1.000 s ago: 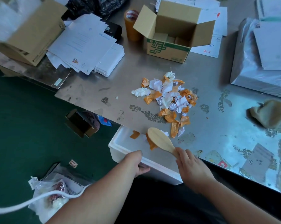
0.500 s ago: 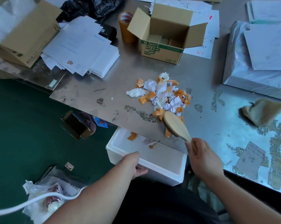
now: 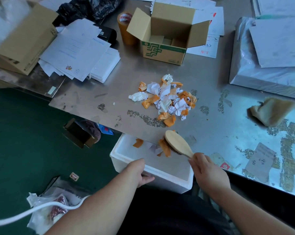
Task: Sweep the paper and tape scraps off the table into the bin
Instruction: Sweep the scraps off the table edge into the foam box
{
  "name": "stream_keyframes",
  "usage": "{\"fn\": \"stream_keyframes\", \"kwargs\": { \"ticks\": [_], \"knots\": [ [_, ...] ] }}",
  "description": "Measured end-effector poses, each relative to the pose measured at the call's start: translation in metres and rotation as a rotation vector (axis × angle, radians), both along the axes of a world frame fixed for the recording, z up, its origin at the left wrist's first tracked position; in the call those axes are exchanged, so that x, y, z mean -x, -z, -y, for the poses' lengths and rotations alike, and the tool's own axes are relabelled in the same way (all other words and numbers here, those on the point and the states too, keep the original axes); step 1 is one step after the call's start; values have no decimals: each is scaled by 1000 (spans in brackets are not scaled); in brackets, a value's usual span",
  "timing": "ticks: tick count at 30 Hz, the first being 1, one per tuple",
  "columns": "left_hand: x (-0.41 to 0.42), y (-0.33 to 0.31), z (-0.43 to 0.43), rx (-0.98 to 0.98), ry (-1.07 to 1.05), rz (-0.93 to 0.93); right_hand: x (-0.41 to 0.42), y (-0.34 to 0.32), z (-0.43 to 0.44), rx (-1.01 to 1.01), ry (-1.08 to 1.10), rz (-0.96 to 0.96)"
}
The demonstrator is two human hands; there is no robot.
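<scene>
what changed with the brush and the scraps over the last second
The right hand reached the wooden brush out into the scrap pile, then drew it back to the table edge, dragging an orange tape scrap over the white foam bin. The left hand kept its grip on the bin; most of the pile stayed put.
</scene>
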State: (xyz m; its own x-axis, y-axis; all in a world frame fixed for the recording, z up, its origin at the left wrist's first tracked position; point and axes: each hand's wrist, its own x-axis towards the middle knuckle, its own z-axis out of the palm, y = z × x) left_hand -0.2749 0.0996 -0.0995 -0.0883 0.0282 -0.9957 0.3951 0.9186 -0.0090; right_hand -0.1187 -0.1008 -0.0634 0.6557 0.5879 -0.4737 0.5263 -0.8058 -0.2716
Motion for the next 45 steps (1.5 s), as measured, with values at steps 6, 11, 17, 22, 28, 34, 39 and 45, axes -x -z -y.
{"fn": "stream_keyframes", "kwargs": {
  "ticks": [6,11,17,22,28,34,39,45],
  "knots": [
    [-2,-3,3,-23,12,32,16,1,-2,-28,-74,-10],
    [-2,-3,2,-17,-15,6,11,4,-8,-74,-157,-28],
    [-3,0,-1,-10,-28,3,-12,-8,-29,-172,-139,49],
    [-3,6,-5,-2,-41,7,-46,-16,-63,-192,-97,161],
    [-3,7,-8,28,-52,-16,-67,-13,-92,-110,-105,172],
    [-3,6,-9,33,-30,-17,-43,-1,-79,-102,-111,42],
    [0,12,-11,15,-18,-16,-18,-1,-62,-138,-82,2],
    [0,15,-12,11,-34,-8,-8,6,-44,-133,-157,18]
  ]
}}
